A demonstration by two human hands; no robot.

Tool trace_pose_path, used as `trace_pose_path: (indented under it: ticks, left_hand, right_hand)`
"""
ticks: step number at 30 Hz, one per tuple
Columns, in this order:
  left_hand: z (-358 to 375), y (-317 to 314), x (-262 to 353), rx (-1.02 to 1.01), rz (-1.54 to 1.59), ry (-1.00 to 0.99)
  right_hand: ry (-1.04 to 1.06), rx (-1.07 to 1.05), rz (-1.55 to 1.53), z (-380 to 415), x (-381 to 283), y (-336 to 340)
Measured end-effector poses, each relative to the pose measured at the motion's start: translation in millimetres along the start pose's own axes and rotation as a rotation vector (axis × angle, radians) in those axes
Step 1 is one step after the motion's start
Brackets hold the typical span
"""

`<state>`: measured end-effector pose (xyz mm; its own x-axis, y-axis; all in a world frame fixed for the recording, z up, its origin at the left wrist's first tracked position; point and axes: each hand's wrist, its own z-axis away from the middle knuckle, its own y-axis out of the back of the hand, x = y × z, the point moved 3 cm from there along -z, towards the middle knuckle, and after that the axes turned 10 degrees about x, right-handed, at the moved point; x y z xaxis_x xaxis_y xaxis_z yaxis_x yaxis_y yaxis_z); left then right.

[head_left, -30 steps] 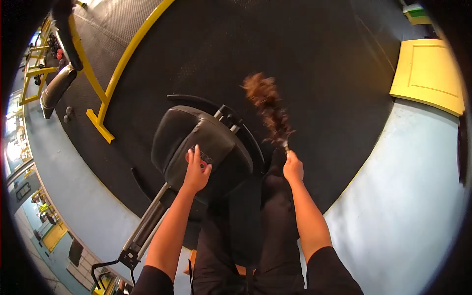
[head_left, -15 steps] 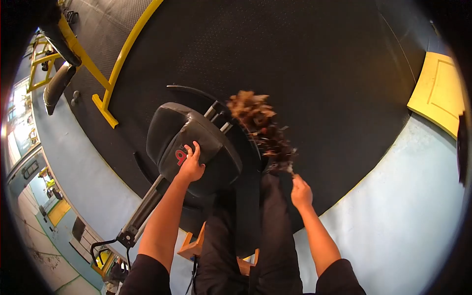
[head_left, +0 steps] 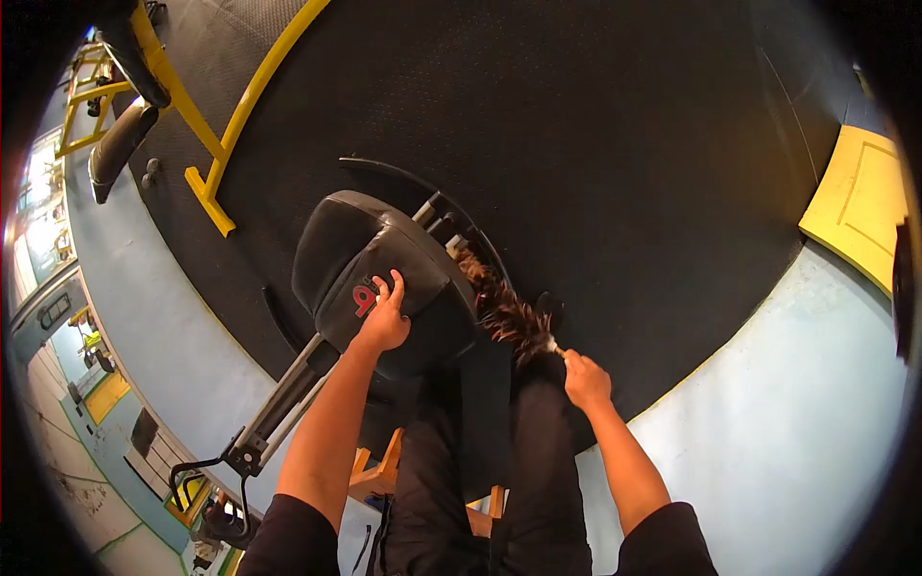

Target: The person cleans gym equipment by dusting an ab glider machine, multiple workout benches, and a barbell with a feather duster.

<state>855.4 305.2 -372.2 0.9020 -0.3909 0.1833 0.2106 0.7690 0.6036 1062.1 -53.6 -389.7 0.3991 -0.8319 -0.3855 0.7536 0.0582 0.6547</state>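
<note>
Left hand point(head_left: 385, 322), fingers spread, lay on the black padded seat point(head_left: 389, 278)! Right hand point(head_left: 587, 381), fingers pinched round the handle, held the feather duster point(head_left: 509, 312) at the seat's right edge, its tip beside the metal rails point(head_left: 429, 208).

Bright glare left, curved fisheye edges

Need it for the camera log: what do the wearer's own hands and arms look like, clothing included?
Left hand and right hand: both bare, no gloves. Black sleeves end near the elbows, leaving the forearms bare. No watch, bracelet or markings visible.
</note>
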Motion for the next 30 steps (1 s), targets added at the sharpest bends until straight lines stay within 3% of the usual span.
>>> trace_pose_path:
  ticks: [2, 6, 9, 12, 14, 17, 19, 23, 26, 30]
  left_hand:
    - [-3.0, -1.4, -6.7, 0.023, 0.007, -0.013]
    - [-4.8, 1.5, -6.8, 0.087, 0.013, 0.019]
    - [-17.3, -0.3, -19.8, 0.127, 0.147, 0.029]
    - [-20.2, 11.9, -14.5, 0.153, 0.133, 0.097]
    - [-21.3, 13.8, -19.0, 0.187, 0.126, 0.109]
    - [-19.8, 26.4, -20.3, 0.120, 0.129, 0.130]
    - [-21.3, 22.9, -28.4, 0.146, 0.115, 0.110]
    - [-25.5, 21.2, -28.3, 0.188, 0.050, 0.068]
    - [-19.1, 22.3, -21.6, 0.183, 0.053, 0.100]
    - [-20.8, 20.1, -26.6, 0.169, 0.074, 0.076]
  right_hand:
    - [-0.111, 0.048, 0.093, -22.3, 1.6, -5.6]
    - [-0.361, 0.236, -0.024, -31.6, 27.8, -6.1]
    - [-0.250, 0.346, -0.123, -45.8, 61.1, -7.5]
    - [0.052, 0.086, 0.100, -69.5, 82.1, -30.8]
    - [0.128, 0.041, 0.273, -95.6, 87.9, -39.3]
    - [0.137, 0.198, 0.108, -136.4, 61.3, -28.2]
    - [0.180, 0.178, 0.147, -159.3, 50.7, -22.6]
    - [0.202, 0.047, 0.155, -164.9, 35.1, -1.7]
    - [0.360, -0.160, 0.191, -151.2, 18.9, -17.3]
    - [0.117, -0.139, 0.124, -174.2, 16.0, -40.9]
